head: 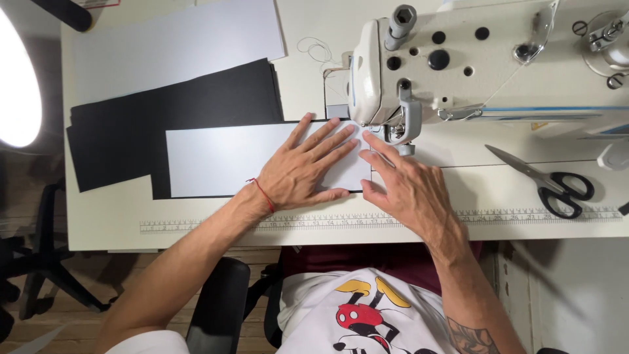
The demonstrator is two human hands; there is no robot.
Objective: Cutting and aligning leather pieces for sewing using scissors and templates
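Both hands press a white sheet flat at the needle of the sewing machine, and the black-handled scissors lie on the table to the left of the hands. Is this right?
One detail is wrong. The head view shows the scissors to the right of the hands, under the sewing machine arm. The rest holds: left hand and right hand press the white sheet flat at the needle.

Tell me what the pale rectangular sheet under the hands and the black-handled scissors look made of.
Pale rectangular sheet: probably stiff fabric or interfacing, matte, lying flat with crisp edges. Black-handled scissors: shiny grey metal blades; handles look like glossy black plastic.
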